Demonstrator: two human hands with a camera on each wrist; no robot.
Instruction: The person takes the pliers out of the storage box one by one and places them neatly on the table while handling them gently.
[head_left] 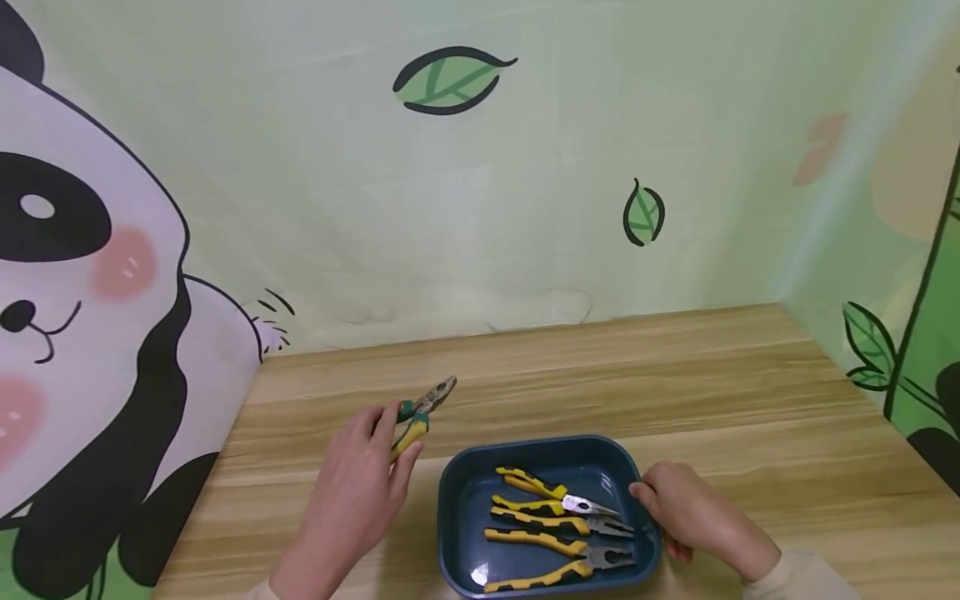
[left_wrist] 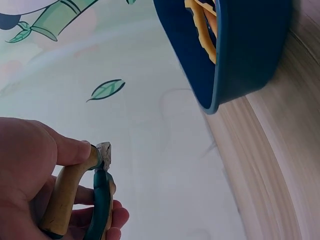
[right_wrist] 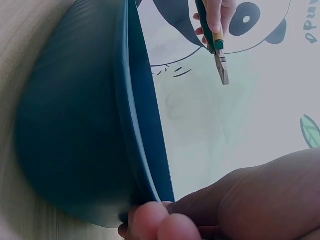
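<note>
My left hand (head_left: 358, 479) grips a pair of pliers (head_left: 412, 428) with green and yellow handles, up to the left of a blue plastic basin (head_left: 459, 533). The metal head points up and to the right. In the left wrist view the thumb presses one handle (left_wrist: 67, 192) and fingers curl round the other. My right hand (head_left: 686, 510) pinches the basin's right rim between thumb and fingers. Inside the basin lie several yellow-and-black pliers, among them long-nose pliers (head_left: 577, 504) at the top and wide-jawed combination pliers (head_left: 600, 557) at the bottom, heads to the right.
The basin stands on a wood-grain table (head_left: 712, 375) near its front. Behind the table hangs a pale green cloth backdrop (head_left: 525, 250) with leaves, and a panda (head_left: 142, 292) printed on the left. More printed backdrop borders the right side.
</note>
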